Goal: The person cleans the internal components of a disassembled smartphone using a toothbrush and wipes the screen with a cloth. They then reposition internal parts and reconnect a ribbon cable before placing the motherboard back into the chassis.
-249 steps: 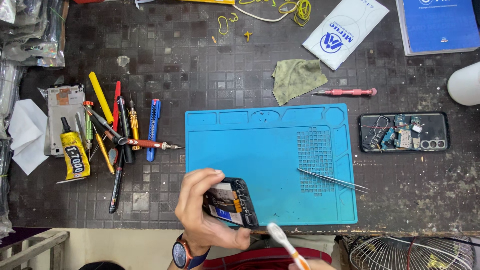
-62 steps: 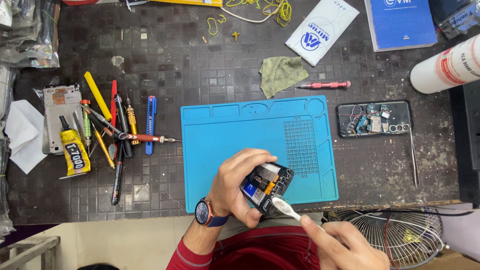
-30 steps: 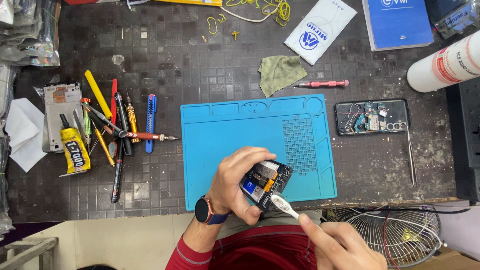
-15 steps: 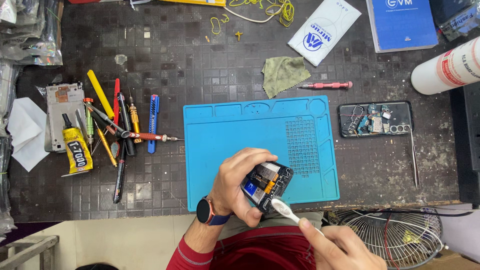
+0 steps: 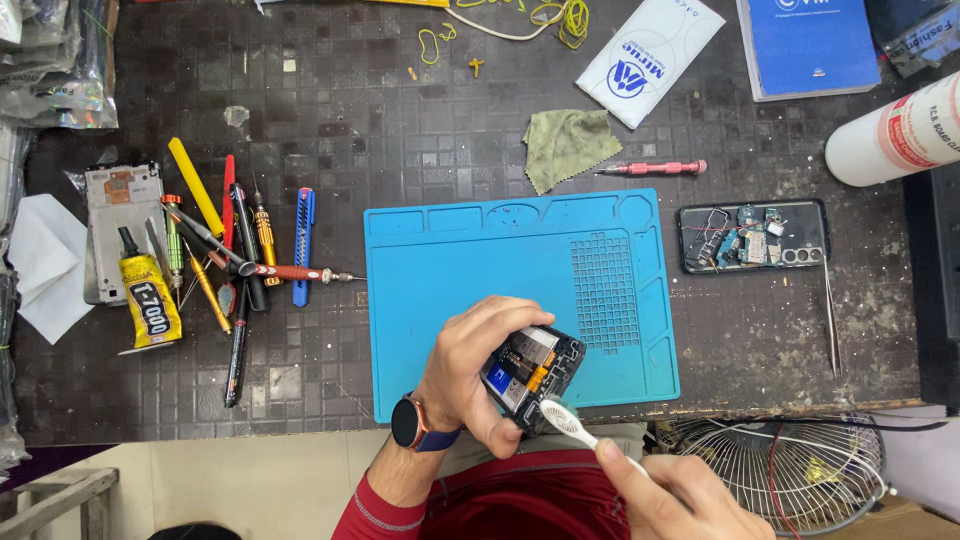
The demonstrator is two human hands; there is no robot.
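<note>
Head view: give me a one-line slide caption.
Left hand grips an opened phone over a blue mat while the right hand sets a white brush against it.

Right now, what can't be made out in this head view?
- Right hand: cut off by the bottom edge.
- Toothbrush: handle hidden in that hand; bristle contact too small to tell.
- Opened phone: left side covered by the left hand.
- White bottle: cut off by the right edge.

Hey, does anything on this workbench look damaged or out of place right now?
The phone in the left hand is open, its insides bare, while the right hand puts a white brush to it. A second opened phone lies right of the blue mat.
</note>
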